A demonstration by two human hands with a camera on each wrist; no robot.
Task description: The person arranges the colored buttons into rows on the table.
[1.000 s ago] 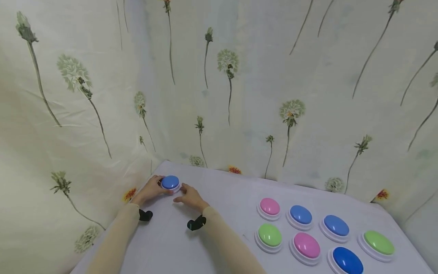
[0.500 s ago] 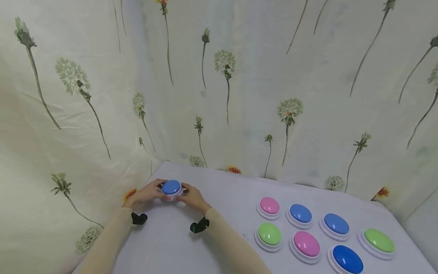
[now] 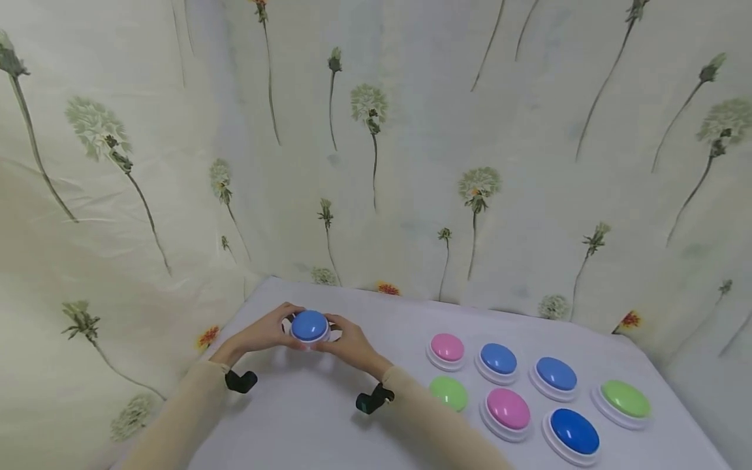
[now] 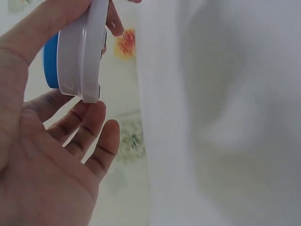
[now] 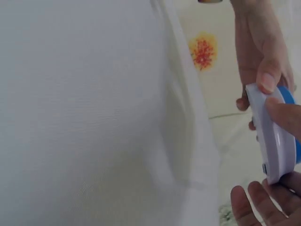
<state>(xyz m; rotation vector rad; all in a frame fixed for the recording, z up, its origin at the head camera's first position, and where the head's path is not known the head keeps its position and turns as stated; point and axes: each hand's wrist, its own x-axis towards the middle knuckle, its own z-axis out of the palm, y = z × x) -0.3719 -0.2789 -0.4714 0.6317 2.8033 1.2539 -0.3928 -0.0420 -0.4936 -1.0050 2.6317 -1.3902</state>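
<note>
Between both hands a blue push button [image 3: 309, 326] with a white round base is held above the table, dome upward. My left hand [image 3: 268, 331] grips the left side of its base, thumb in front and fingers behind. From the right side, my right hand [image 3: 354, 344] pinches the same base between thumb and fingers. In the left wrist view the white base [image 4: 77, 56] shows side-on and its underside is lifted off the cloth. The right wrist view shows both thumbs pressed on the rim of the base [image 5: 273, 136].
To the right on the white table [image 3: 282, 418] stand two pink buttons [image 3: 448, 348], two green buttons [image 3: 625, 399] and three blue buttons [image 3: 574, 432]. The right sleeve partly covers the nearer green button [image 3: 449, 393]. A flower-printed curtain [image 3: 411, 163] rises behind the table.
The right hand, earlier beside the button, has taken hold of it together with the left. Both hands have lifted it and brought it nearer and rightward. The head view has turned slightly right.
</note>
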